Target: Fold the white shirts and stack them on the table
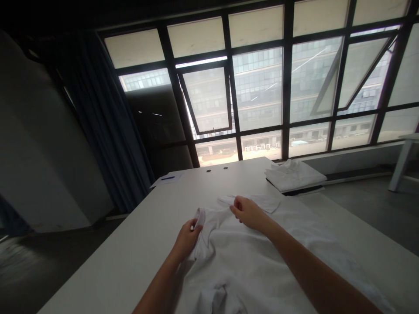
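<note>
I'm pinching the white shirt (238,270) at two edges, my left hand (187,240) and right hand (248,213) both nearly closed, holding the cloth slightly above the table (131,270). The shirt is lying creased at lower center, and a folded stack of white clothes (294,175) is sitting at upper right.

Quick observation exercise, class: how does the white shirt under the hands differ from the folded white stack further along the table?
The shirt lies spread and rumpled; the folded stack is neat and squared. The shirt is handled by the left hand and right hand; the stack sits untouched nearer the far edge. Both are white cloth on one white table.
</note>
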Motion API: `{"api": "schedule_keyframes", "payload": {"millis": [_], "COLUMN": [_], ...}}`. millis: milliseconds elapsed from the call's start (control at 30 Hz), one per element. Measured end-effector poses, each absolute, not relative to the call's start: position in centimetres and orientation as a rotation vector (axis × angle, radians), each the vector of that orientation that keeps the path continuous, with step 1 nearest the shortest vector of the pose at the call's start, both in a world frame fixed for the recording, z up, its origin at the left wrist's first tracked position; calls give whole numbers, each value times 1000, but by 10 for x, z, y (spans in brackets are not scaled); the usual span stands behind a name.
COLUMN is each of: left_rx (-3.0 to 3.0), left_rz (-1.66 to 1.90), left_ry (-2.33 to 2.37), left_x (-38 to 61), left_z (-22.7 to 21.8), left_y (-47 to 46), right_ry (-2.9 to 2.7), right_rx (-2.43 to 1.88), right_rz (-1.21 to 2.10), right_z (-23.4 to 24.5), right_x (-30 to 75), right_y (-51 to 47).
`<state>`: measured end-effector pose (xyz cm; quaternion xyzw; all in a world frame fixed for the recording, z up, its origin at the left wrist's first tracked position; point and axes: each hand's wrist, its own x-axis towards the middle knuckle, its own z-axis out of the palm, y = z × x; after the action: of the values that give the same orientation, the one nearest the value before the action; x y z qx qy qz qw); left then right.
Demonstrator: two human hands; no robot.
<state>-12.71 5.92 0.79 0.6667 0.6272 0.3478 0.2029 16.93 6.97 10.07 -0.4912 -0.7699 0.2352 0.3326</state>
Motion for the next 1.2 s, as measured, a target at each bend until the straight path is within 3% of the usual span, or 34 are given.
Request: {"api": "schedule_keyframes", "payload": {"millis": [200,467,633,800,1000,1200], "left_rx": [1751,1713,1736,2112,2260,2211], "left_rz": [1000,965,947,494,63,-137], "left_ry": [1886,2149,2341,2295,1984,1991], "left_x": [-162,-207,-206,-156,-97,-99], "left_z": [5,17,31,38,11,-10], "left_y": [66,49,43,43,24,32], "right_ry": [-2276,-2378,-2403,-2483,-2260,-2291], "right_rx": [-1318,-1992,-1937,-1769,-1845,-1889], "right_rz": [429,354,211,146,-267,40], "right_z": [98,-4,-50,-42,-22,-54], "right_x": [178,231,252,270,262,236], "right_y": [60,67,83,126,131,77]}}
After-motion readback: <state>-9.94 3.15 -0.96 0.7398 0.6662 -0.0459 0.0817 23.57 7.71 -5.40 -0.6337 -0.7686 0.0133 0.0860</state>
